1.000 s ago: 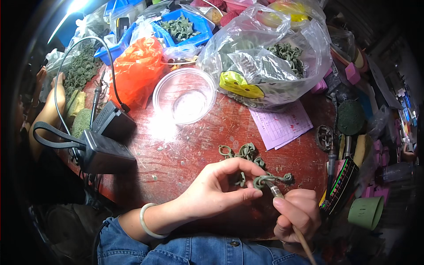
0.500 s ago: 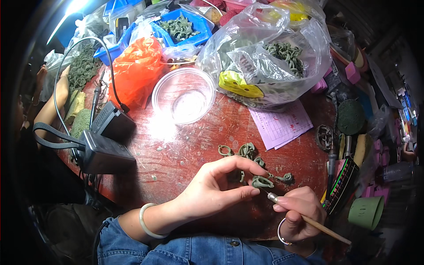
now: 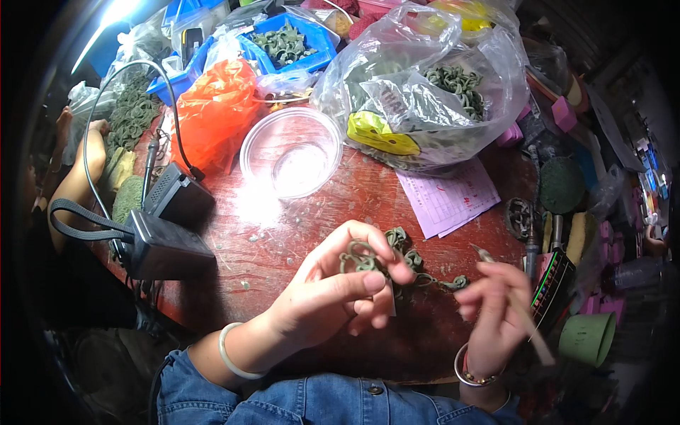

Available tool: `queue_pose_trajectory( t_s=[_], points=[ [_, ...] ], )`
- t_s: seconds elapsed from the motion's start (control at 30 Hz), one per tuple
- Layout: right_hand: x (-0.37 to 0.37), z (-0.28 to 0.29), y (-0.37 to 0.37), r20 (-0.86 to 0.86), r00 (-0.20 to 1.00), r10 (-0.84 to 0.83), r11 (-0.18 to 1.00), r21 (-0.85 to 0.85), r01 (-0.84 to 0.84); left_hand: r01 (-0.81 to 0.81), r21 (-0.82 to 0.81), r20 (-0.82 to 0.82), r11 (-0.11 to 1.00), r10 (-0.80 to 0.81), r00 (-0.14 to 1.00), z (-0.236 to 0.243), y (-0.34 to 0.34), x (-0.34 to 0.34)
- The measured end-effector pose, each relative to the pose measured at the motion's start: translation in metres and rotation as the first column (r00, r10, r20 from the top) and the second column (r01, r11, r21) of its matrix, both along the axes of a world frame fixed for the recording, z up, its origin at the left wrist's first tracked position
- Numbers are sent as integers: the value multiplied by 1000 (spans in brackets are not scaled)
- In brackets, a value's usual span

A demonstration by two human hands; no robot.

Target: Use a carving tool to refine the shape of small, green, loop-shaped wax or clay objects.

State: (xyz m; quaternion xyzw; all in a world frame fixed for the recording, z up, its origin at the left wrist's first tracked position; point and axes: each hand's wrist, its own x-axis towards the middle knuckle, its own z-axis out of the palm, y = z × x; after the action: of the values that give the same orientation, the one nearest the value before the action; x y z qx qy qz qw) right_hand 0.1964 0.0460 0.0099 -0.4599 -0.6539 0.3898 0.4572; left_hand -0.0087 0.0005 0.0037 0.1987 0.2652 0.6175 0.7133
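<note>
My left hand (image 3: 333,283) is raised over the red table, thumb and fingers curled around a small green looped, ring-like piece (image 3: 360,261). Just beyond its fingertips lie several similar green curly pieces (image 3: 404,248), partly covered by the hand. One with a curled end (image 3: 453,282) rests between my two hands. My right hand (image 3: 496,312) grips a slender tool (image 3: 525,315) with a pale wooden handle and a thin tip pointing up and away. Motion blurs its fingers and the handle. The tool is apart from the piece in my left hand.
A clear round tub (image 3: 251,159), an orange plastic bag (image 3: 212,106) and a big clear bag (image 3: 418,145) of green pieces stand beyond. Pink paper (image 3: 453,198) lies right of centre. Black boxes (image 3: 170,248) with a cable stand left. Another person's arm (image 3: 88,156) shows far left.
My left hand has drawn back and up to the left, with a green piece in its fingers. My right hand has swung right, taking the tool's tip away from the piece.
</note>
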Motion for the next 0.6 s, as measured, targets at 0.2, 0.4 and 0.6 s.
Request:
queue_pose_trajectory(
  t_s=[0.2,0.4,0.6],
  points=[
    [-12,-7,14,551,819,158,877,303,-373,97,-60,-34,994,-99,994,-2,-2,-6],
    [-5,-4,12,435,891,127,890,347,-297,64,-89,-133,994,-76,988,-4,0,1],
    [-6,-8,8,91,969,230,908,339,-248,160,-211,-265,964,-214,940,4,1,6]
  ],
)
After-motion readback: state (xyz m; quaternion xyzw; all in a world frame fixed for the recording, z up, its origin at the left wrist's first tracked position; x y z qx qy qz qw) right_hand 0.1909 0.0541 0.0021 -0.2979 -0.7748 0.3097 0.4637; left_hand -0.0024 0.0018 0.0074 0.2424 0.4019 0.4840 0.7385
